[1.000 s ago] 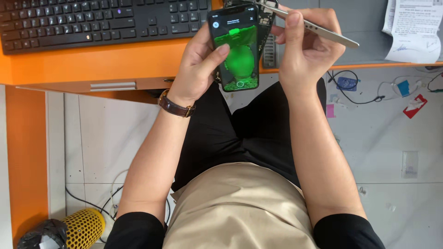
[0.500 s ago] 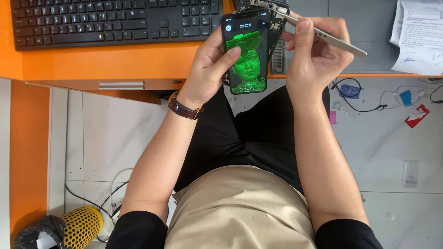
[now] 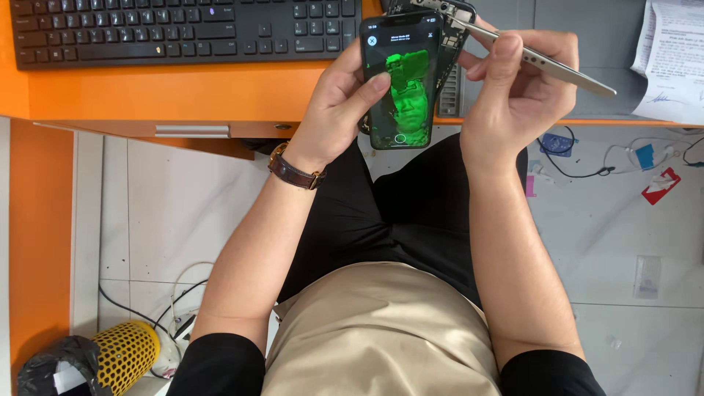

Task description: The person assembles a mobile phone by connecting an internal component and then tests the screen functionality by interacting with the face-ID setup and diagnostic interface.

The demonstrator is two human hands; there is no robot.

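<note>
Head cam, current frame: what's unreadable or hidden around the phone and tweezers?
- Tweezers tips: hidden behind the phone in the left hand.
- Opened device behind the phone: mostly covered, top cut by the frame edge.
- Right hand palm side: faces away.
- Paper print: too small.
- Keyboard: top cut off.

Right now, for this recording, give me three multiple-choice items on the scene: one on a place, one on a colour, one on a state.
1. Where is the keyboard?
A. On the orange desk
B. On the floor
C. On the person's lap

2. What colour fills the phone screen?
A. Red
B. Green
C. White

3. What does the right hand hold?
A. Nothing
B. A cup
C. Metal tweezers

Answers: 1 A, it lies on the desk top at upper left. 2 B, a green image shows on the lit screen, held by the left hand. 3 C, fingers pinch the slim silver tool.
</note>
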